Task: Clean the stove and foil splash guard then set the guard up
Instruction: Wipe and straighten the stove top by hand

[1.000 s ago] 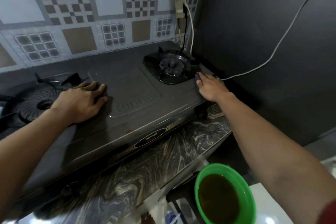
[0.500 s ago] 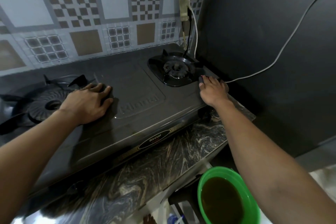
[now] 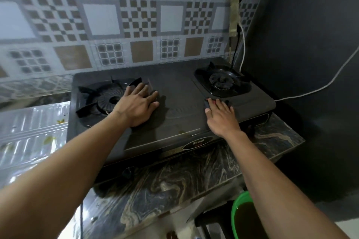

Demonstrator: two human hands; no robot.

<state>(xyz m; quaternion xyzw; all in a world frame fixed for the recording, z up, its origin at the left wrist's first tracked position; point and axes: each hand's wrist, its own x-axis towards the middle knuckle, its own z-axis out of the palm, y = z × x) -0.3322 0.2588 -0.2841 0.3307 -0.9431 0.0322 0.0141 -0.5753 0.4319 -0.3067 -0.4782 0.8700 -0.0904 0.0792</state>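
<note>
A black two-burner stove point(image 3: 180, 83) sits on a marbled counter point(image 3: 174, 184). My left hand point(image 3: 136, 106) lies flat on the stove top, fingers spread, just right of the left burner point(image 3: 108, 101). My right hand point(image 3: 221, 118) presses a small dark cloth point(image 3: 207, 104) onto the stove top in front of the right burner point(image 3: 221, 81); most of the cloth is hidden under the fingers. The foil splash guard point(image 3: 33, 132) lies flat to the left of the stove, with yellowish stains on it.
A patterned tiled wall point(image 3: 136, 17) rises behind the stove and a dark wall point(image 3: 310, 44) stands close on the right. A white cable point(image 3: 310, 91) runs along that wall. A green basin point(image 3: 236, 213) of dark liquid stands below the counter's right end.
My right hand has slid the cloth leftward from the stove's right edge to the area in front of the right burner. The view has shifted, bringing the foil guard into sight. Left hand stays put.
</note>
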